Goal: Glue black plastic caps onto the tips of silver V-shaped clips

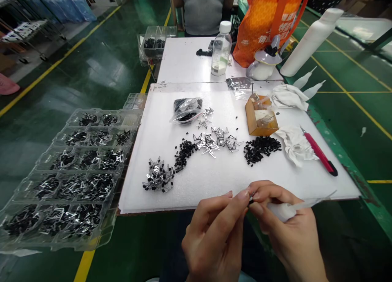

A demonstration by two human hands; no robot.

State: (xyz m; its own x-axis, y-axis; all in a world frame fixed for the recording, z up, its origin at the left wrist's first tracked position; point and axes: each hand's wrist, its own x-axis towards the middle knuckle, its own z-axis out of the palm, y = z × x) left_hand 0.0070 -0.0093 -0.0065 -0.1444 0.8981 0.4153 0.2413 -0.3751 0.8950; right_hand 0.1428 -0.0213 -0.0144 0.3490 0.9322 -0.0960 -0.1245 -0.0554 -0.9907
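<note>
My left hand (217, 231) is closed, its fingertips pinching a tiny black piece (251, 200) just past the table's front edge. Thumb and forefinger of my right hand (288, 233) meet at the same piece from the other side. Tucked in that right hand is a small white squeeze bottle (281, 211) with a long thin clear nozzle pointing right. Fingers cover most of the piece, so its shape is unclear. Beyond my hands lie a pile of loose black pieces (261, 149), scattered V-shaped metal clips (211, 143) and a heap of clips with black ends (158, 175).
On the left stands a clear compartment tray (112, 180) full of clips. The white tabletop (196, 188) also bears a zip bag (187, 110), a wooden box (260, 122), crumpled white cloth (295, 145) and a red-handled knife (320, 151). A person (203, 10) sits opposite.
</note>
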